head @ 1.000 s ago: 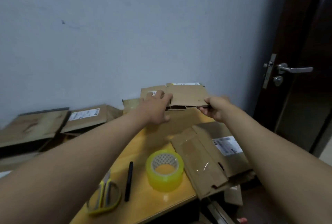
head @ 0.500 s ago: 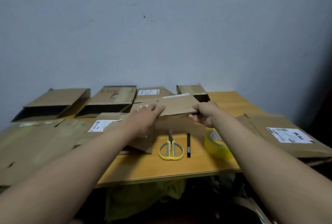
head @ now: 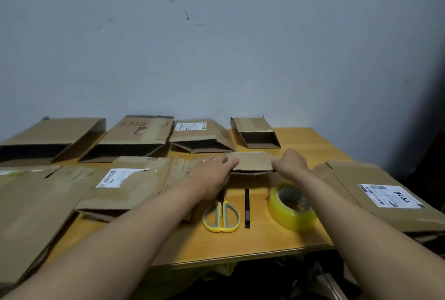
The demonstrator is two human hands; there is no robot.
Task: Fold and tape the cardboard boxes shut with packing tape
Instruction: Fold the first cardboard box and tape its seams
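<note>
- At twelve o'clock on wooden desk [head: 301,138]: four open-ended brown cardboard boxes [head: 255,132], insides dark.
- Left hand [head: 212,176], fingers straight, pressing small flattened brown cardboard box [head: 252,161].
- Right hand [head: 290,164], fingers curled, gripping its three o'clock edge.
- Yellow packing tape roll [head: 290,207] at five o'clock.

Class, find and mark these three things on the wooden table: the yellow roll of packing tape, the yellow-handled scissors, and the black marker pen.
Yellow roll of packing tape [head: 284,215]: head view, outer side wall.
Yellow-handled scissors [head: 221,217]: head view, where the handle loops meet.
Black marker pen [head: 247,208]: head view, mid-barrel.
</note>
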